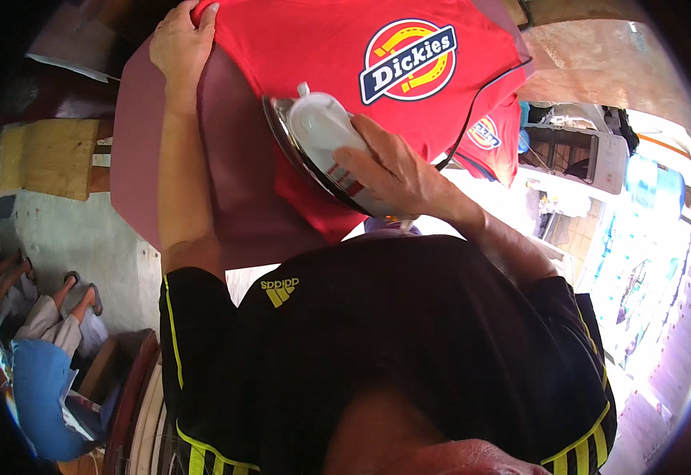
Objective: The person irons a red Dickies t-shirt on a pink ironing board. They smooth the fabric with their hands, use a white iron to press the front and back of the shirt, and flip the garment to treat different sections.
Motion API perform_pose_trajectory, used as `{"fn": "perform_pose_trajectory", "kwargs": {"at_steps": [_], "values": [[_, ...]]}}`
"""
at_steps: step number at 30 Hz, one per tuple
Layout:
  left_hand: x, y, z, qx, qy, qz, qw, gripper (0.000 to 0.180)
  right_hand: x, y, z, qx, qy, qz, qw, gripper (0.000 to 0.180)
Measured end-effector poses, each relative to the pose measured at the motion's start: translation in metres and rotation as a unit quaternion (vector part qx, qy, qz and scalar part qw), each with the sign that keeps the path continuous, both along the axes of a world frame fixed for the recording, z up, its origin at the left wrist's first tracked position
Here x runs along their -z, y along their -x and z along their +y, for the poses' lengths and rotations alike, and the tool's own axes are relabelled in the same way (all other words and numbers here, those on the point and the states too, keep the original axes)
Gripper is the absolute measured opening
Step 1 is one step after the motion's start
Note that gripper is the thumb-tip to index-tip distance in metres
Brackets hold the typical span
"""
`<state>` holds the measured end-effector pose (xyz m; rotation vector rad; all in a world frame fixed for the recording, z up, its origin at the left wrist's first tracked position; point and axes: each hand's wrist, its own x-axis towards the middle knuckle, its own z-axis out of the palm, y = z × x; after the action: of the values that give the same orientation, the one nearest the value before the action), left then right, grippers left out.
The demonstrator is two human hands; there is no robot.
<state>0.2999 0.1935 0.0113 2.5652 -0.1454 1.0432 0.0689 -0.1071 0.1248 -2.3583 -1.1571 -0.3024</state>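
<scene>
A red T-shirt point(306, 39) with a round printed emblem lies spread over a mauve-covered ironing board point(143, 142). My right hand point(397, 170) is wrapped round the handle of a pale grey clothes iron point(321, 127). The iron rests at the shirt's near left part, its metal soleplate edge turned toward the left. At the board's far left, my left hand point(183, 43) grips the shirt's edge between thumb and fingers; the fingertips are partly hidden. A thin black cord point(476, 107) runs across the shirt from beside my right wrist.
Part of the red cloth with a smaller emblem point(484, 133) hangs off the board's right side. Farther right stands a white-framed appliance or container point(607, 162). On the left, another person's legs point(64, 313) show near a blue cloth-like thing point(40, 388) and a wooden panel point(60, 158).
</scene>
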Motion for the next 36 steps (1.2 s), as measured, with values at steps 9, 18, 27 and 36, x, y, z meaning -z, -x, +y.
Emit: {"fn": "perform_pose_trajectory", "kwargs": {"at_steps": [9,18,27,36], "values": [[-0.009,-0.001,0.004,-0.053,0.03,0.142,0.988,0.053,-0.028,0.001,-0.116,0.023,0.038,0.395,0.918,0.046],[-0.058,0.13,-0.139,-0.118,-0.037,0.083,0.989,0.064,-0.026,-0.014,-0.266,0.042,-0.025,0.42,0.906,0.044],[-0.021,0.293,-0.204,-0.397,-0.025,0.196,0.896,0.064,-0.031,-0.044,-0.279,-0.037,0.067,0.426,0.901,0.036],[-0.008,0.298,-0.177,-0.357,0.062,0.165,0.917,0.042,-0.02,-0.062,-0.202,-0.096,0.116,0.446,0.883,0.042]]}}
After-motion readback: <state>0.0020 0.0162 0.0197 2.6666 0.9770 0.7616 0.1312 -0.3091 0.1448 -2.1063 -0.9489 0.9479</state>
